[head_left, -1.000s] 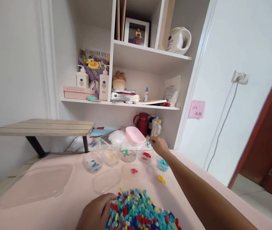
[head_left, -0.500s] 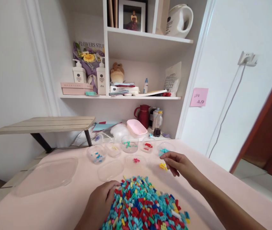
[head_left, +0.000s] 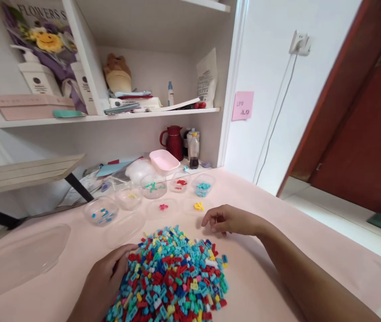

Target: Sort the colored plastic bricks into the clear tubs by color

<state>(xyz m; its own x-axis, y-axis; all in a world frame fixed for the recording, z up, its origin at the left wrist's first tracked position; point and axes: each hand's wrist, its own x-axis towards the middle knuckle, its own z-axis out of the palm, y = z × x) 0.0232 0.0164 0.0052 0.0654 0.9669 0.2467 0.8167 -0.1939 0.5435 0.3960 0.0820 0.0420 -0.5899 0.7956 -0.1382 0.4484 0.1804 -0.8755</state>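
Observation:
A heap of small multicoloured toy building bricks (head_left: 173, 277) lies on the pink-covered table in front of me. My left hand (head_left: 105, 279) rests along the heap's left edge, its fingers stretched forward and touching the outer bricks. Over the table beyond the heap's right side hovers my right hand (head_left: 230, 220), fingers loosely bent and apart, nothing visible in them. Nearest to it are yellow bricks (head_left: 198, 206) on a clear lid and a clear tub with turquoise bricks (head_left: 203, 187). Pink bricks (head_left: 164, 207) lie further left on another clear lid.
Clear tubs hold red bricks (head_left: 181, 182), green bricks (head_left: 153, 186), pale yellow bricks (head_left: 131, 196) and blue bricks (head_left: 103, 215). A large clear lid (head_left: 26, 255) lies at left, near a small wooden stand (head_left: 26, 172). Behind are a pink basin (head_left: 164, 161), a red jug (head_left: 174, 143) and a bottle (head_left: 194, 150).
My right hand has drawn back from the turquoise tub toward the heap, and its fingers are looser. My left hand stays by the heap. The view has turned right and downward.

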